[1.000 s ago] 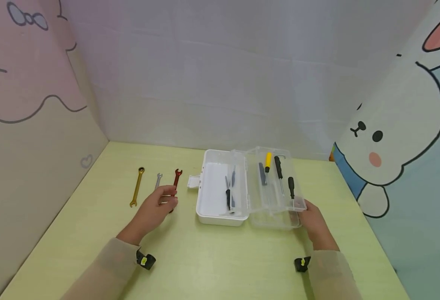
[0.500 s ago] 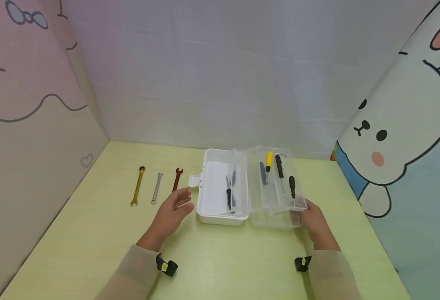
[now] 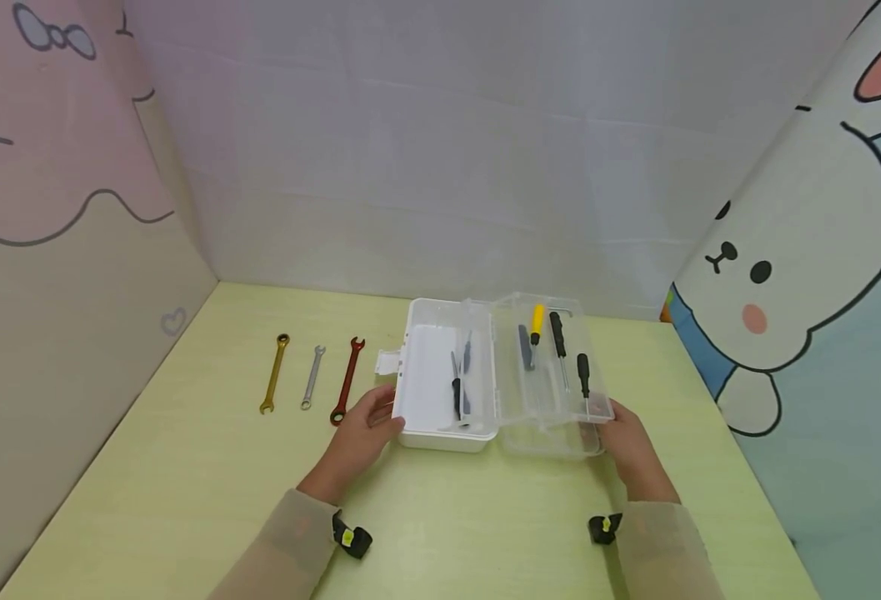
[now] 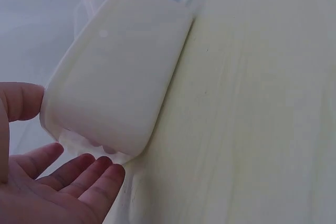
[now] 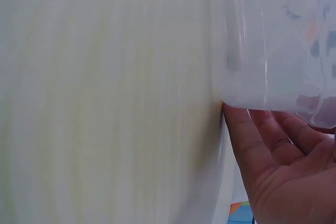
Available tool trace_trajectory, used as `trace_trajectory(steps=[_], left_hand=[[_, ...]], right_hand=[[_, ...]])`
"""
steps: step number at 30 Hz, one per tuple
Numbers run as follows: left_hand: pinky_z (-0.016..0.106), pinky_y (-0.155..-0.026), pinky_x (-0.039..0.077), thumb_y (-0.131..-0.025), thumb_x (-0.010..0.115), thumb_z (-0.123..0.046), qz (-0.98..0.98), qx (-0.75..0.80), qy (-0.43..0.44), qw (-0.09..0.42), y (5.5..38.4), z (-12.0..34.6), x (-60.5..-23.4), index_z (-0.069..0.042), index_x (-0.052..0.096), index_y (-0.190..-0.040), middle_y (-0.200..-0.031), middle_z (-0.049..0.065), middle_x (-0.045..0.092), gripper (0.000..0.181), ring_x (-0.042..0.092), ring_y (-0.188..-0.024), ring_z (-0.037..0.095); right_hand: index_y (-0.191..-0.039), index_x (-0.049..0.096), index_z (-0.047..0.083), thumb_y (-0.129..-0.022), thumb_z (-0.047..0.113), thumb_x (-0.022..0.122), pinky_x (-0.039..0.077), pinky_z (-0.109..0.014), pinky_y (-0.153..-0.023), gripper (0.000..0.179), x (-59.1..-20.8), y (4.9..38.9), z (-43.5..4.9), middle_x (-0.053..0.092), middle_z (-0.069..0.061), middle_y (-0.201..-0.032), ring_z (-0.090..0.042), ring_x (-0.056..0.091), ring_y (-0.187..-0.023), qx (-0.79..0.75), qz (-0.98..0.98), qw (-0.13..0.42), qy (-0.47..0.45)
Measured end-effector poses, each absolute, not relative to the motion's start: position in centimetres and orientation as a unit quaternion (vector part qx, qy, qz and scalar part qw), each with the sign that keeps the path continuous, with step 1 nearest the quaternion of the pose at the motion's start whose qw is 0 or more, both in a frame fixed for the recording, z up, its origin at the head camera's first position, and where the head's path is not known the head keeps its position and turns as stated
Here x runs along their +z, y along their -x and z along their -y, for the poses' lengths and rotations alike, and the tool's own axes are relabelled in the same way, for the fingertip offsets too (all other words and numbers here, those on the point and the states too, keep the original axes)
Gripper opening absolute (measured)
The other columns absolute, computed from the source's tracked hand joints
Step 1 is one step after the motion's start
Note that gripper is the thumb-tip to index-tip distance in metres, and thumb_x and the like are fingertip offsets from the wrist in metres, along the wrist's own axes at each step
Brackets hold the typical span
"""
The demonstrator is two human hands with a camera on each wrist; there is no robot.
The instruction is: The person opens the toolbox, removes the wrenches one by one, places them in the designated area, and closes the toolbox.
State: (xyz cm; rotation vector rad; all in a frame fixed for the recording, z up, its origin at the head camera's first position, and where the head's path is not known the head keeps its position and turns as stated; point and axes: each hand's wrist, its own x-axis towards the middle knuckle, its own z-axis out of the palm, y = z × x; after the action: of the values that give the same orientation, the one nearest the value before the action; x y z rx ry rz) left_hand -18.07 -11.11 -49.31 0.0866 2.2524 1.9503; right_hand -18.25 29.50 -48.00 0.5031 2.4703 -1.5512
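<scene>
A white toolbox (image 3: 432, 375) stands open on the table, its clear lid (image 3: 553, 442) folded out to the right under a clear tray (image 3: 515, 392). My left hand (image 3: 361, 437) is at the box's front left corner. In the left wrist view its thumb (image 4: 23, 100) touches the rim, while the loosely extended fingers (image 4: 97, 182) lie close to the side wall. My right hand (image 3: 628, 442) holds the right front corner of the clear lid and tray. In the right wrist view, the fingertips (image 5: 231, 109) are right at the clear wall.
Left of the box lie a gold wrench (image 3: 275, 373), a silver wrench (image 3: 312, 377) and a red wrench (image 3: 347, 379). A yellow screwdriver (image 3: 537, 323) and black screwdrivers (image 3: 557, 333) are on the tray. A small black-handled tool (image 3: 457, 396) lies inside the box. A latch (image 3: 388, 362) sticks out left.
My left hand has moved right from the red wrench to the box's front left corner, leaving all three wrenches in full view. The right hand has stayed at the lid.
</scene>
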Motion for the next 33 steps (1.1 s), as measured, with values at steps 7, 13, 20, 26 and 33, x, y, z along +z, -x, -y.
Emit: trace_trajectory(steps=[7,13,20,26,33], left_hand=[[0.051,-0.114,0.039,-0.101,0.065,-0.009,-0.753,0.651,-0.044,0.081,17.92,11.18,-49.18,-0.01,0.045,-0.154,-0.152,0.012,0.051,0.057,0.048,-0.14,0.032],[0.052,-0.116,0.035,-0.103,0.063,-0.015,-0.775,0.624,-0.042,0.09,17.89,11.08,-49.2,-0.014,0.043,-0.156,-0.152,0.007,0.051,0.056,0.045,-0.142,0.029],[0.047,-0.108,0.046,-0.096,0.074,-0.011,-0.769,0.629,-0.054,0.105,17.97,10.64,-49.34,-0.013,0.036,-0.159,-0.155,0.012,0.045,0.074,0.045,-0.141,0.033],[0.042,-0.107,0.046,-0.096,0.073,-0.006,-0.767,0.63,-0.073,0.103,18.01,10.28,-49.61,-0.009,0.029,-0.162,-0.157,0.015,0.041,0.079,0.044,-0.142,0.032],[0.043,-0.107,0.047,-0.097,0.072,-0.007,-0.772,0.623,-0.076,0.099,17.69,10.26,-49.17,-0.008,0.028,-0.162,-0.157,0.015,0.042,0.079,0.046,-0.141,0.033]], right_hand=[[-0.158,0.034,-0.002,-0.112,0.031,0.044,0.023,-0.065,-0.118,0.058,-47.68,18.33,-29.22,0.031,-0.027,-0.161,-0.045,0.029,-0.146,-0.519,-0.833,0.094,-0.166],[-0.158,0.033,-0.003,-0.112,0.031,0.043,0.024,-0.064,-0.117,0.058,-47.52,18.35,-29.21,0.029,-0.028,-0.162,-0.047,0.027,-0.148,-0.515,-0.837,0.09,-0.16],[-0.158,0.032,-0.004,-0.112,0.031,0.043,0.025,-0.065,-0.117,0.058,-47.56,18.39,-29.21,0.029,-0.029,-0.162,-0.048,0.026,-0.148,-0.514,-0.839,0.088,-0.158],[-0.157,0.033,-0.005,-0.112,0.03,0.043,0.025,-0.066,-0.116,0.058,-47.59,18.29,-29.19,0.03,-0.03,-0.16,-0.047,0.029,-0.145,-0.512,-0.841,0.083,-0.157],[-0.155,0.037,-0.006,-0.11,0.042,0.044,0.026,-0.064,-0.117,0.066,-47.75,18.32,-29.38,0.033,-0.031,-0.158,-0.047,0.03,-0.145,-0.515,-0.84,0.078,-0.152]])
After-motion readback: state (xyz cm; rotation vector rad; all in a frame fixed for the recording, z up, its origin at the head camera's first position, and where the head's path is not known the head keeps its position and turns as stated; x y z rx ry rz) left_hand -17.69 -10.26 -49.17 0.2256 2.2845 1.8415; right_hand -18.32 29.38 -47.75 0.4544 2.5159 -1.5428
